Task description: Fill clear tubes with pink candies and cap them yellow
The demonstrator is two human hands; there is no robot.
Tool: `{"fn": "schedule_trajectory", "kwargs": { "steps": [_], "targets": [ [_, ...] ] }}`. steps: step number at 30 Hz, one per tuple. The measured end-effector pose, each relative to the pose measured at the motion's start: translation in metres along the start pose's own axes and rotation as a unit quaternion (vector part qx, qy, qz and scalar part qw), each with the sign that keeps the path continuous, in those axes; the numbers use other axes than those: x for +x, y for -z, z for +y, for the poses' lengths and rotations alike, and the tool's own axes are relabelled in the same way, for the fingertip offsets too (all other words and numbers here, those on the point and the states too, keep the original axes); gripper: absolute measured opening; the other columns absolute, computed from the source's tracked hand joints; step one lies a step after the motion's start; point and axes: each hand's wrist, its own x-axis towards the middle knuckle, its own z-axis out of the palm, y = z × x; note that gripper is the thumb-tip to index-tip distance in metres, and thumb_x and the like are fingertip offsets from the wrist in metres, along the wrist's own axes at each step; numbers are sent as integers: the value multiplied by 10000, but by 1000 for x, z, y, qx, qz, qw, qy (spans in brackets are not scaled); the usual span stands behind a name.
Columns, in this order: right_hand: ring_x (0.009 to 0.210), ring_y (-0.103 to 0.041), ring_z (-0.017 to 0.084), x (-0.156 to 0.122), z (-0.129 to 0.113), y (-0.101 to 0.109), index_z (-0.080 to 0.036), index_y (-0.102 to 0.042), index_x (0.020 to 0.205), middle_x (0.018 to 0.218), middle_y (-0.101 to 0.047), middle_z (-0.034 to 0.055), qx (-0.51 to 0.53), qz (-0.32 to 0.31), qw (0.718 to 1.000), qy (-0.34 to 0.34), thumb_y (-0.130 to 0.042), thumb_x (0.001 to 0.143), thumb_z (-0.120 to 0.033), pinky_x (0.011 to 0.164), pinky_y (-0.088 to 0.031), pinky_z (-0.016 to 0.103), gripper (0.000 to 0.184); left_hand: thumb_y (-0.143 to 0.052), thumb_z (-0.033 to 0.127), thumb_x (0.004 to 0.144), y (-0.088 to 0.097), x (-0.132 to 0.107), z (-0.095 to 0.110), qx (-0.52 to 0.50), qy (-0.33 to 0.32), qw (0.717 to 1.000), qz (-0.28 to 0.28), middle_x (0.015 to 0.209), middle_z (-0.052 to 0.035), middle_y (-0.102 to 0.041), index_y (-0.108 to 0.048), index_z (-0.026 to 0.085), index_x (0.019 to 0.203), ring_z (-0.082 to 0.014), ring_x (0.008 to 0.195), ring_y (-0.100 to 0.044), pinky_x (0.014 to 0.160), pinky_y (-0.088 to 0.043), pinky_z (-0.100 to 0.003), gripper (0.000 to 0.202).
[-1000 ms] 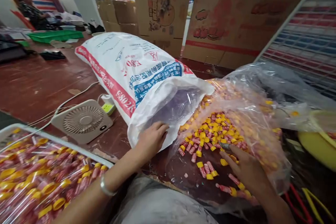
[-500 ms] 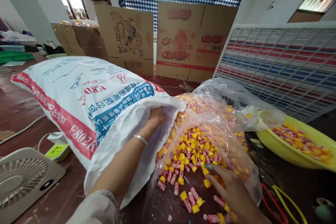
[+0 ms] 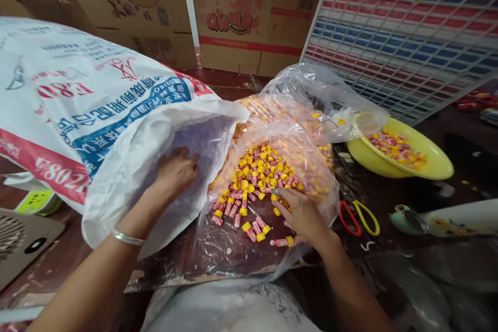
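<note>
Both hands lie palm down, reaching forward from the 6 o'clock edge. Left hand (image 3: 176, 170), a silver bangle (image 3: 127, 238) on its wrist, rests with fingers spread flat on the translucent liner (image 3: 202, 140) at the mouth of the white woven plastic sack (image 3: 78, 104), which fills the 9 to 11 o'clock side. Right hand (image 3: 302, 213) sits inside the clear plastic bag (image 3: 311, 88), fingers stretched forward and slightly apart, pinching nothing, tips touching the heap of small red-and-white tubes with yellow caps (image 3: 260, 166) at centre. A few loose tubes lie at 9 o'clock of that hand.

Whatever is under the right palm is hidden. The bag's film blurs the tubes farther back, and the sack runs off the left edge. A grey fan (image 3: 23, 233) at 8 o'clock is cut off too.

On the sack, red "E80" can be read, and "802" on its red band; the blue-panel characters are too skewed to read. Brown cardboard boxes (image 3: 249, 10) at 12 o'clock carry red cartoon print, illegible. At 3 o'clock stands a yellow plastic bowl (image 3: 436, 166) holding more tubes, with red-and-yellow-handled scissors (image 3: 358, 215) at 4 o'clock.
</note>
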Motion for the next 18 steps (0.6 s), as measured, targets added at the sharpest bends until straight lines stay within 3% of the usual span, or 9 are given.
{"fn": "schedule_trajectory", "kwargs": {
  "steps": [3, 6, 9, 11, 13, 16, 18],
  "targets": [
    [878, -660, 235, 2, -10, 0, -202, -639, 954, 935, -692, 56, -34, 23, 999, 19, -600, 978, -161, 736, -473, 317, 62, -415, 227, 981, -1, -18, 1, 3, -9, 1000, 3, 1212, -179, -639, -735, 168, 1086, -409, 1238, -524, 1083, -284, -703, 342],
    [905, -649, 241, 13, -19, -3, -202, -643, 945, 949, -677, 73, -64, 70, 995, 10, -591, 996, -192, 740, -471, 317, 74, -346, 187, 991, 5, -32, 0, -38, 5, 998, 44, 1308, -171, -616, -693, 215, 1270, -376, 1232, -553, 1080, -373, -592, 446],
    [944, -627, 275, 32, -24, -12, -186, -661, 936, 1008, -647, 113, -104, 90, 990, -24, -651, 975, -264, 747, -482, 341, 88, -335, 219, 1005, 18, -51, 3, -179, 28, 978, 101, 1333, -131, -629, -555, 283, 1447, -314, 1155, -625, 997, -485, -479, 498],
    [941, -619, 280, 45, -25, -19, -184, -669, 914, 1022, -632, 119, -104, 88, 990, -32, -690, 943, -253, 750, -491, 351, 77, -433, 310, 1002, 26, -71, 8, -320, 61, 940, 106, 1275, -111, -681, -351, 308, 1569, -270, 1072, -682, 944, -533, -440, 573],
    [937, -618, 272, 53, -25, -26, -188, -658, 874, 1015, -635, 108, -72, 96, 993, -19, -692, 923, -209, 774, -503, 354, 63, -581, 413, 947, 30, -93, 16, -475, 96, 872, 73, 1204, -112, -732, -241, 273, 1597, -253, 1030, -719, 920, -565, -420, 747],
    [947, -630, 273, 56, -25, -32, -190, -629, 873, 992, -664, 105, 7, 116, 993, 9, -614, 937, -193, 835, -518, 383, 67, -735, 499, 826, 27, -122, 28, -633, 134, 763, -5, 1131, -141, -769, -543, 186, 1381, -281, 1038, -735, 928, -583, -408, 665],
    [935, -656, 268, 51, -29, -30, -193, -617, 894, 983, -688, 110, 99, 131, 986, 4, -568, 959, -243, 852, -539, 401, 95, -781, 491, 777, 22, -136, 35, -664, 155, 731, -32, 1091, -122, -787, -685, 185, 1182, -287, 1012, -741, 929, -581, -397, 517]
  ]
}}
